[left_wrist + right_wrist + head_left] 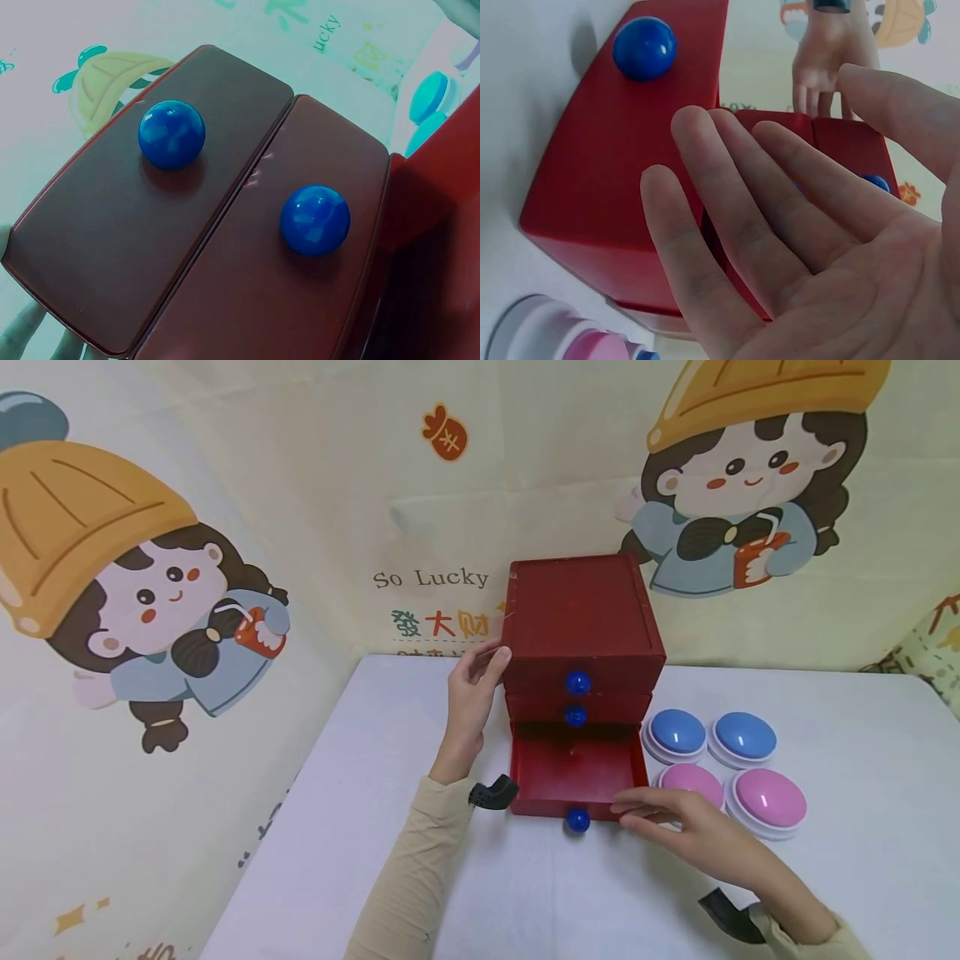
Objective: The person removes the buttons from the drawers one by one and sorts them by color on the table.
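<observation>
A small red drawer cabinet (581, 610) with round blue knobs stands on the white table. Its bottom drawer (573, 768) is pulled out, and no object shows inside; the two drawers above are closed. My left hand (474, 693) rests against the cabinet's upper left side, its fingers partly hidden behind the edge. Over the front right corner of the pulled-out drawer lies my right hand (686, 827), fingers extended. In the right wrist view that hand (802, 247) shows straight fingers close to the drawer front (630, 150) and holds nothing; whether they touch it, I cannot tell.
Right of the cabinet are two blue push buttons (677, 732) and two pink push buttons (771, 797) on white bases. The nearer-left pink button (693, 781) is partly behind my right hand. A printed cloth backdrop (337, 485) hangs behind the table (862, 777).
</observation>
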`<state>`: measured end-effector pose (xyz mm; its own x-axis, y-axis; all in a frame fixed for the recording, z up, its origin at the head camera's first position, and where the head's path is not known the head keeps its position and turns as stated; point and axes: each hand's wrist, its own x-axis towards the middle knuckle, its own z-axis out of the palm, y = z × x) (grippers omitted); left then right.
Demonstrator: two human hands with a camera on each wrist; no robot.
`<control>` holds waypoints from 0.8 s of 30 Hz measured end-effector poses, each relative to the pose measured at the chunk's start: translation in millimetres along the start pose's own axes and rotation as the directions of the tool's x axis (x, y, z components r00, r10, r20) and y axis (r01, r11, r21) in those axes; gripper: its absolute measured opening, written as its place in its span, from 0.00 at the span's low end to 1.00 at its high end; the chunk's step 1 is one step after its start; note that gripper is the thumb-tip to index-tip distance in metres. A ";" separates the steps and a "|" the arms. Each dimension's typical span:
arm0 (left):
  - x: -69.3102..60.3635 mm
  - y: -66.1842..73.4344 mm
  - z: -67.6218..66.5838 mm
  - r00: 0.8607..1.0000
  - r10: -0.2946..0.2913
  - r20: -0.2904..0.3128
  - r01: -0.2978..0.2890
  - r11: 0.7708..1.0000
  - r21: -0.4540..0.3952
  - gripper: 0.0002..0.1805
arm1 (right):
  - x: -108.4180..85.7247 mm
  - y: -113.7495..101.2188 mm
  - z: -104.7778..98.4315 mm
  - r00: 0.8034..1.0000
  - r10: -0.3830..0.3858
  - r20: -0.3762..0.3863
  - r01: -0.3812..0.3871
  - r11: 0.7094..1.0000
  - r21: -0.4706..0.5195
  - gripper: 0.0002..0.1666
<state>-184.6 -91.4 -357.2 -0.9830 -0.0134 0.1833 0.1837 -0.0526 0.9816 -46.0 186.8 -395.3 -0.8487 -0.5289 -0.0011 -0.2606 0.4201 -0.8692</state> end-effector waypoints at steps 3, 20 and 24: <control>0.6 -0.5 -0.4 1.000 -0.010 0.004 0.010 1.000 0.001 0.23 | 1.4 2.6 3.2 1.000 -0.011 0.013 0.011 1.000 -0.007 0.20; -12.7 29.3 4.2 1.000 -0.021 0.007 0.021 0.999 0.025 0.21 | 9.0 10.3 16.8 0.993 0.051 0.102 -0.056 0.997 0.048 0.22; -12.4 29.7 4.2 1.000 -0.028 0.009 0.028 0.999 0.027 0.22 | 9.7 13.0 21.3 0.994 0.034 0.103 -0.039 0.998 0.048 0.23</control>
<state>-166.9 -88.7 -330.1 -0.9877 -0.0025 0.1561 0.1561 -0.0260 0.9874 -47.9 171.5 -417.1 -0.8052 -0.5874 -0.0815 -0.2049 0.4046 -0.8912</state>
